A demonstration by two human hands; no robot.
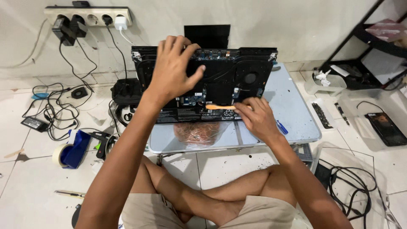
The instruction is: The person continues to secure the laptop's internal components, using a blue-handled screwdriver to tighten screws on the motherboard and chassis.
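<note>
Right hand [254, 116] pinches a thin orange stick [220, 107] between its fingertips. Its fingers are curled in close, and the tip of the stick lies flat on the black battery part of the open laptop [212, 85]. Left hand [174, 68] is spread wide with nothing in it, and rests on top of the laptop's insides, near the left fan. The laptop sits upside down with its bottom cover off, on a small light blue table [292, 110] in front of the person's crossed legs. A blue-handled tool [282, 127] lies on the table just beside the right wrist. Under the laptop's front edge sits a clear bag [198, 133] with something brownish inside. On the floor to the left is a roll of tape [63, 154] in a blue holder, and black cables [55, 110] run up to a power strip [89, 17] on the wall.
</note>
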